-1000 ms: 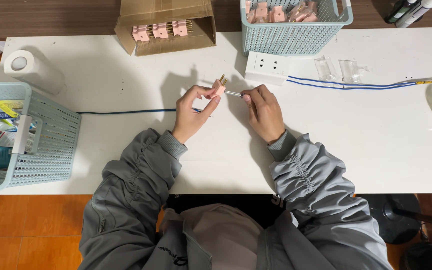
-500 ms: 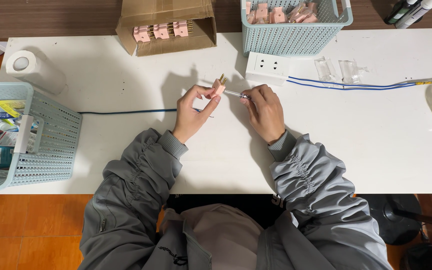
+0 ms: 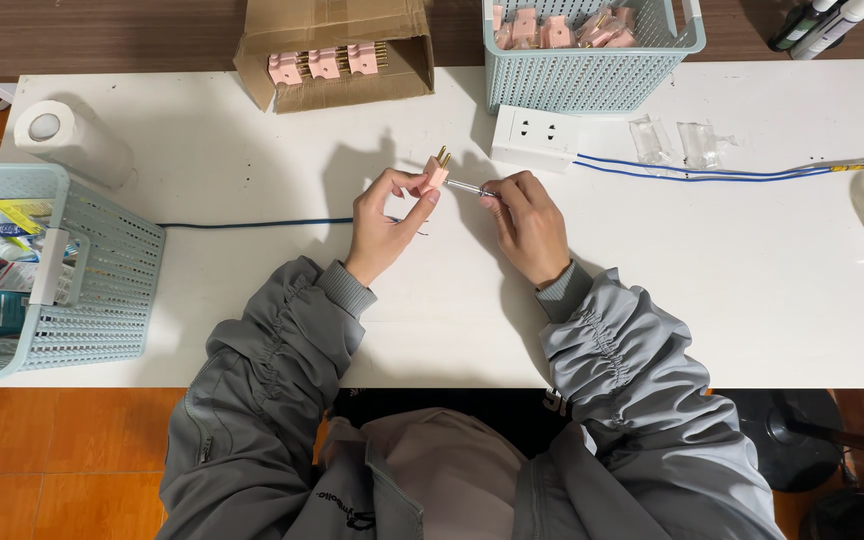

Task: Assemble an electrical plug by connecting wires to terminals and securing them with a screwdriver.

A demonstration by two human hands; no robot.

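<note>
My left hand (image 3: 384,222) pinches a small pink plug (image 3: 436,171) with two brass prongs pointing up and away. My right hand (image 3: 527,222) grips a thin metal screwdriver (image 3: 466,187) whose tip meets the side of the plug. Both hands hover over the middle of the white table (image 3: 252,160). A dark blue cable (image 3: 252,223) runs from the left toward my left hand; its end is hidden behind the fingers.
A cardboard box (image 3: 332,45) with pink plugs and a pale blue basket (image 3: 592,80) of more plugs stand at the back. A white socket block (image 3: 535,137) with blue wires (image 3: 732,172) lies beyond my right hand. A paper roll (image 3: 70,138) and a second basket (image 3: 62,280) sit left.
Both hands and the plug stay in almost the same place; the screwdriver remains at the plug's side with only slight finger shifts.
</note>
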